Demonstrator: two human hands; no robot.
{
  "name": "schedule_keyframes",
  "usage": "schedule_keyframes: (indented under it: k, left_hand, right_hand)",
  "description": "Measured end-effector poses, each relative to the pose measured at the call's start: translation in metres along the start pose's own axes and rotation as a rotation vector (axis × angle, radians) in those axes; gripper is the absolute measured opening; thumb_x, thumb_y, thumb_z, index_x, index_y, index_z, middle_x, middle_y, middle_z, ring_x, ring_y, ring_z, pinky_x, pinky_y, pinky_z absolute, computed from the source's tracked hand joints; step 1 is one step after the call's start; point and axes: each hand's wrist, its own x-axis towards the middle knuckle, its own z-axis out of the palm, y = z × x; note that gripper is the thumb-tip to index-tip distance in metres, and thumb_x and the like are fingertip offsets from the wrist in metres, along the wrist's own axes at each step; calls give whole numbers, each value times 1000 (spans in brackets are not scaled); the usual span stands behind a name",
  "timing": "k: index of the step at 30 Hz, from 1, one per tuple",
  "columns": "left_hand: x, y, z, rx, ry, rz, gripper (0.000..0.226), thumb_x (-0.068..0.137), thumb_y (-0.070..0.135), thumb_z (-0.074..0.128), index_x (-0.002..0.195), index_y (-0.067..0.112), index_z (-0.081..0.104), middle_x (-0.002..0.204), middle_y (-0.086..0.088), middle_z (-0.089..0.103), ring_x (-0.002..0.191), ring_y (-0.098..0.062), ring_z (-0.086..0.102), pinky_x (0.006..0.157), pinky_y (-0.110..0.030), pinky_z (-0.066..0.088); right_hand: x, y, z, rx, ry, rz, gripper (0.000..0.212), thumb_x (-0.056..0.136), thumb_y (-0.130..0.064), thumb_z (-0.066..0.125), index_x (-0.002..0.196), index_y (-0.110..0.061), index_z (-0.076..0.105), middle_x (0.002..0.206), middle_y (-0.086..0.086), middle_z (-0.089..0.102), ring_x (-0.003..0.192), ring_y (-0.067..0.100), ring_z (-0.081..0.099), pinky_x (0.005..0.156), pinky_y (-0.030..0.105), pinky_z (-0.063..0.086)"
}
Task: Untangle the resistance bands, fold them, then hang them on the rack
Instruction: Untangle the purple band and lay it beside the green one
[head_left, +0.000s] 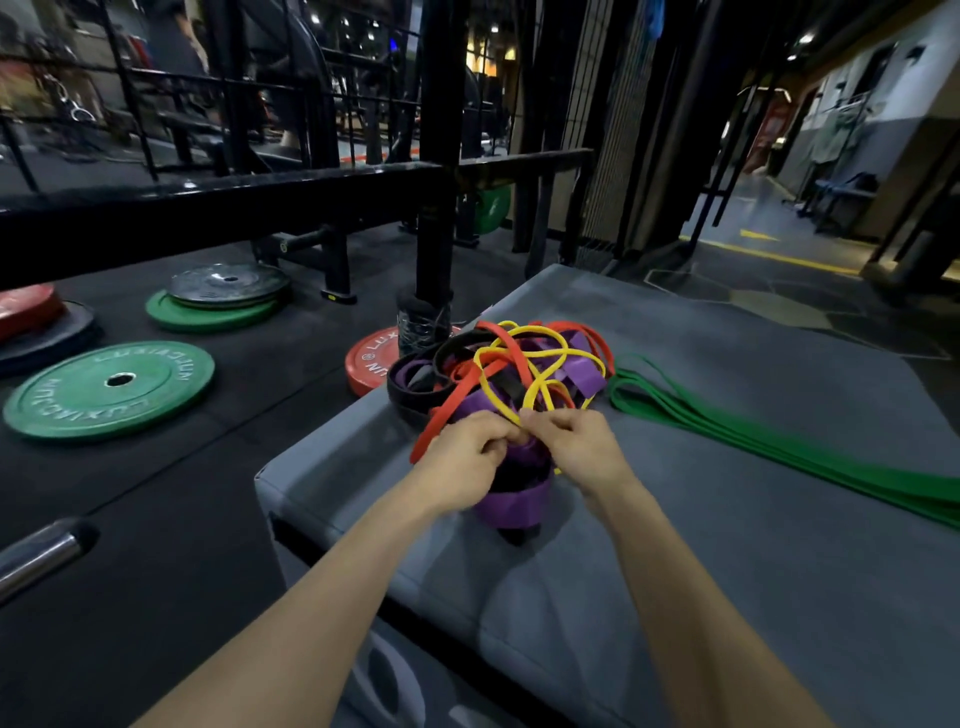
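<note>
Between the hands, head view: a tangle of resistance bands lies on a grey padded box, its near end right at the fingertips
Left hand: fingers curled, pinching into the near end of the tangle, where a purple band bulges out below the knuckles
Right hand: fingers curled too, pinching a yellow band strand at the spot where it meets the left hand's fingertips
Hands together: the two touch at the fingertips, both clamped on the knot; which strand the left one holds I cannot tell
Beyond the hands: loops of yellow, a red band, purple and a black band pile up, wound through each other
Left of the left hand: the red band runs down past the wrist side, off the pile
Right of the right hand: a green band lies apart from the tangle, folded in long flat strands across the box toward the right edge
Far left of the hands: green weight plates and a red weight plate lie flat on the dark floor, the red one just beside the box
Beyond the pile: a black rack stands upright, with a horizontal bar running left from it
</note>
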Motion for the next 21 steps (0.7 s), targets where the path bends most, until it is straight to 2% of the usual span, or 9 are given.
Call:
schedule_keyframes:
  k: [1,3,6,8,10,13,17,19,21]
  left_hand:
    - [-2,1,0,-5,-15,5,28,92,0,45,106,10,67,105,6,57,109,-16,56,97,-30,44]
    - [-6,4,0,5,-26,9,30,91,-3,45,104,9,69,102,5,58,106,-15,57,93,-24,44]
    - [-9,12,-4,46,35,30,33,87,-6,45,93,11,72,94,6,61,95,-11,58,80,-11,41]
    - [-9,15,-10,71,184,27,31,83,-4,49,85,15,73,89,5,61,85,-11,57,74,-15,40]
    - [-5,13,-15,49,360,2,24,81,1,55,84,19,70,90,4,59,82,-13,56,76,-22,42]
    - [-1,3,-19,34,538,-34,15,81,11,62,92,20,67,100,3,57,96,-18,57,87,-34,48]
    - [1,-4,-16,0,469,-123,21,88,24,59,107,17,63,113,-1,53,108,-21,54,94,-38,45]
    - [1,-6,-14,28,449,-114,23,89,25,58,109,16,62,115,-2,52,108,-21,53,95,-36,44]
    - [1,-6,-13,43,450,-101,24,88,25,59,110,16,62,116,-1,51,109,-20,51,95,-37,44]
  right_hand:
    - [-2,1,0,-18,-2,9,29,86,-22,64,59,-14,69,53,-2,56,57,9,47,60,32,41]
    - [-2,5,-1,-84,20,32,17,82,-12,64,69,-6,71,65,6,62,66,15,51,68,38,47]
    - [-5,3,-3,62,89,117,17,78,3,64,66,-9,66,60,5,57,58,16,49,57,30,43]
    - [-6,0,-5,248,119,191,17,74,12,63,77,-4,62,62,7,56,54,17,50,48,23,43]
    - [-9,-1,-6,313,81,203,24,72,17,62,83,-4,58,65,7,57,49,14,53,42,19,44]
    - [-13,-9,-10,297,10,60,32,74,21,56,80,-11,60,72,6,59,53,7,56,47,16,46]
    - [-11,-28,-28,349,19,-178,40,75,20,52,81,-16,68,75,12,62,64,17,55,56,25,47]
    - [-8,-31,-33,382,82,-186,41,75,21,51,79,-16,69,68,7,64,56,11,57,52,21,47]
    - [-3,-19,-34,296,194,-114,39,75,20,51,72,-15,68,62,6,61,52,3,54,54,19,48]
